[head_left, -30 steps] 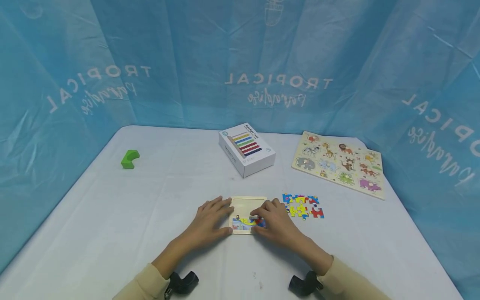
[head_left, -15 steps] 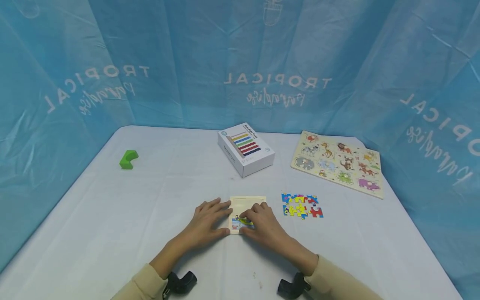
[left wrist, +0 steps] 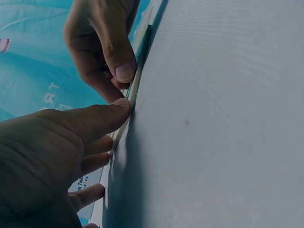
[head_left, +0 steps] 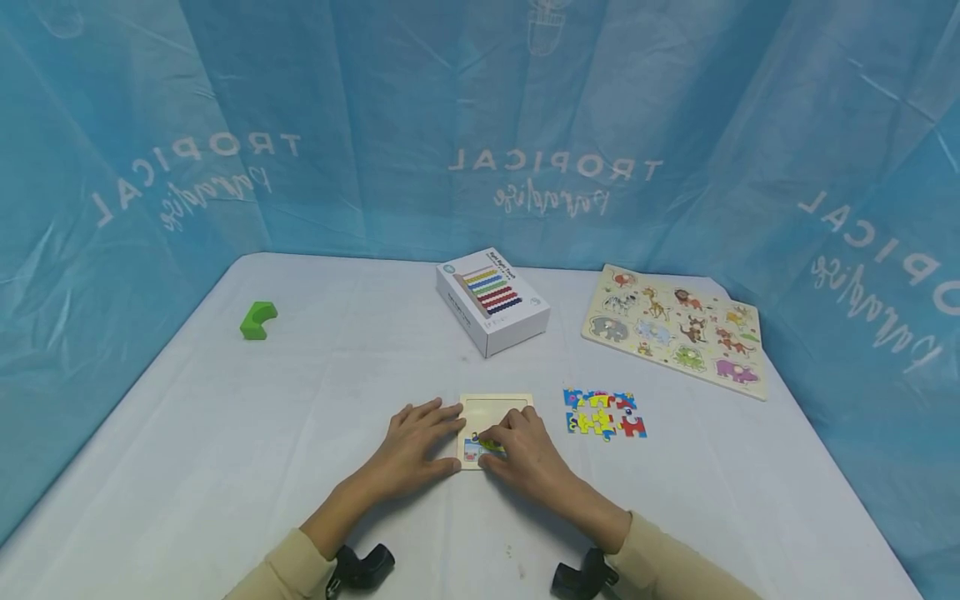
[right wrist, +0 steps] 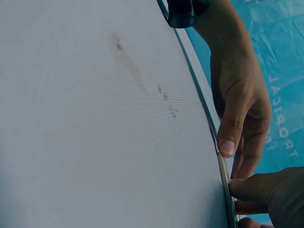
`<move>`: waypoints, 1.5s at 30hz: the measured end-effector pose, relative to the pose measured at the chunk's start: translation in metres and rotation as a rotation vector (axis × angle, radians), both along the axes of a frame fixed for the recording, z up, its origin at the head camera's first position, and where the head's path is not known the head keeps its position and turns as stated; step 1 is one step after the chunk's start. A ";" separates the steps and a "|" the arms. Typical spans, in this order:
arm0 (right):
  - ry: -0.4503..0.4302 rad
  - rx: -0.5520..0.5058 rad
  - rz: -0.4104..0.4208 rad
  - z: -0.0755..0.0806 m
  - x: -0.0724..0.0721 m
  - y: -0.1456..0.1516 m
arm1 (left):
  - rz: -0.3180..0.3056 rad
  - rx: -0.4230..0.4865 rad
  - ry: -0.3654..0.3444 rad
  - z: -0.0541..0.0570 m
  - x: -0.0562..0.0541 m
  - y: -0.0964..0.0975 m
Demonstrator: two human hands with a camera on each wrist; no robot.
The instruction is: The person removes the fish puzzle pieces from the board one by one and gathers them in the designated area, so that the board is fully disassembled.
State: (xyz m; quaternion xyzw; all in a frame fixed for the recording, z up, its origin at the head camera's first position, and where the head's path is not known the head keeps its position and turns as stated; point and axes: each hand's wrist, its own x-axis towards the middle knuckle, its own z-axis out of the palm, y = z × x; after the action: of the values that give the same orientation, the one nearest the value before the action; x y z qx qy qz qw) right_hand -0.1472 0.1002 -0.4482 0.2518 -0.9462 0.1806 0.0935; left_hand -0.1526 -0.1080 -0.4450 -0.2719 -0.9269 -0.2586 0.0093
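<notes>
Backdrop (head_left: 405,125) behind tray (head_left: 491,410): mirrored “TROPICAL Paradise”

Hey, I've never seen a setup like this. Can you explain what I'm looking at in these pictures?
There's no machine here, just a person working bare-handed. The wide picture looks forward and down from the head; the two close ones come from each wrist. The left hand rests against the left edge of a small wooden puzzle tray. The right hand is over the pieces inside; whether it pinches one is hard to tell. Right of the tray, on the white-covered table, lie more puzzle pieces. Farther back are a white box, an animal board and a green block.
</notes>
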 end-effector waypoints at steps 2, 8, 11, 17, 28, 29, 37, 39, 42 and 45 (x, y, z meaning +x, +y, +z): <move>0.000 0.001 -0.002 0.000 0.000 0.000 | 0.000 -0.001 -0.006 -0.001 0.000 0.000; 0.002 0.020 0.001 0.000 0.001 -0.001 | 0.006 -0.009 -0.025 -0.002 0.001 0.001; 0.023 0.036 -0.001 0.001 0.000 -0.001 | 0.012 -0.013 -0.028 -0.002 0.001 0.002; 0.044 0.054 -0.009 0.001 -0.002 -0.002 | 0.022 -0.019 -0.028 -0.002 0.001 0.002; 0.022 0.031 -0.021 0.003 -0.003 -0.003 | 0.022 -0.023 -0.018 -0.001 0.001 0.002; 0.023 0.028 -0.021 0.003 -0.003 -0.003 | 0.022 -0.025 -0.017 -0.001 0.001 0.002; 0.051 0.006 -0.033 0.002 -0.002 -0.003 | 0.028 -0.030 -0.019 0.000 0.000 0.003; 0.065 0.000 -0.033 0.000 -0.001 -0.003 | 0.029 -0.032 -0.019 -0.001 0.000 0.002; 0.082 -0.010 -0.026 -0.001 -0.001 -0.002 | 0.026 -0.027 -0.015 -0.001 0.000 0.002; 0.081 -0.017 -0.020 -0.001 -0.002 -0.001 | 0.020 -0.020 -0.019 -0.001 0.000 0.001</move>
State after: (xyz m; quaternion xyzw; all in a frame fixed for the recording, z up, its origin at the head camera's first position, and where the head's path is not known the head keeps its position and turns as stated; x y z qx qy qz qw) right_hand -0.1489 0.0995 -0.4489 0.2485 -0.9425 0.1774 0.1356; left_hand -0.1527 -0.1065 -0.4460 -0.2602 -0.9322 -0.2517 0.0006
